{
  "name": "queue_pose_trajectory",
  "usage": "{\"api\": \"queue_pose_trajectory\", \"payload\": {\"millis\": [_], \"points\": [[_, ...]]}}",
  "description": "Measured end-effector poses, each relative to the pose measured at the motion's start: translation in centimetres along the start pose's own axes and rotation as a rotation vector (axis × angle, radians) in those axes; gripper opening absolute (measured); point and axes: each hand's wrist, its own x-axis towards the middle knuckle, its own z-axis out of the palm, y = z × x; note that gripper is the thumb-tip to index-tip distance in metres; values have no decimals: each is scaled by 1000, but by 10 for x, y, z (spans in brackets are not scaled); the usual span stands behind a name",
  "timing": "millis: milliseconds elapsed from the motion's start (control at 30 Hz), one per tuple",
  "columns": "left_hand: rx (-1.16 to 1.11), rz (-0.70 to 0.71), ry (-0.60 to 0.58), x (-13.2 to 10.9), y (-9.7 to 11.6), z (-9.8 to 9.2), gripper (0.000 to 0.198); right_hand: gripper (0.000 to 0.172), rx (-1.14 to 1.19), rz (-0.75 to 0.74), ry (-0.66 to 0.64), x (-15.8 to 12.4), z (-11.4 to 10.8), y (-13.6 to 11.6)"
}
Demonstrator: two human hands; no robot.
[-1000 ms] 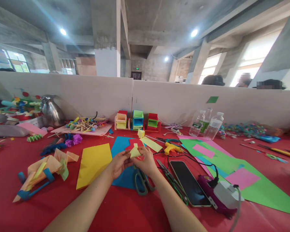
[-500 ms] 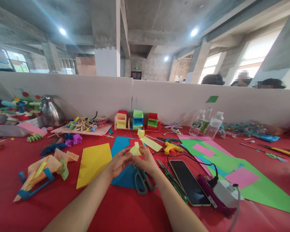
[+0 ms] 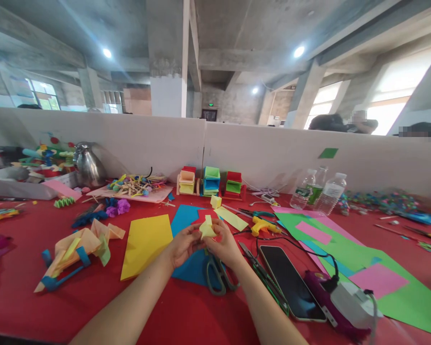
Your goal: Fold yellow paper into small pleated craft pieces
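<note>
Between my two hands is a small piece of folded pale yellow paper [image 3: 208, 230], with a narrow tab sticking up. My left hand [image 3: 185, 244] grips its left side, and the fingers of my right hand [image 3: 221, 241] close on its right side. Scissors [image 3: 215, 278] lie just under my hands, partly over a blue paper sheet [image 3: 187, 272]. A yellow paper sheet [image 3: 146, 247] is left of my left hand. Beyond my fingers sit a small yellow paper box [image 3: 216, 202] and a pale yellow strip [image 3: 231, 218].
A phone [image 3: 290, 282], a craft knife [image 3: 264, 275], a yellow glue gun [image 3: 264, 226] and a purple power strip [image 3: 339, 306] lie on the right. Colourful paper boxes [image 3: 211, 181] line the white partition [image 3: 158, 143]. Bottles [image 3: 331, 194] stand back right. A peach paper model [image 3: 79, 247] is left.
The whole view has shifted, so the table things appear a little farther right. Both hands keep hold of the folded paper, with little change in their grip.
</note>
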Motion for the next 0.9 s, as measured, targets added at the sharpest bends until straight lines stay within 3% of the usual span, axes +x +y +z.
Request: {"api": "queue_pose_trajectory", "payload": {"millis": [533,700,900], "points": [[-85,9,-68,0,-1,2,20,11,29,8,7,3,-2,-8],[-95,16,-44,1,-1,2,23,10,36,1,-8,2,-2,-10],[-105,6,-18,1,-2,4,27,3,40,-2,68,3,-2,-15]]}}
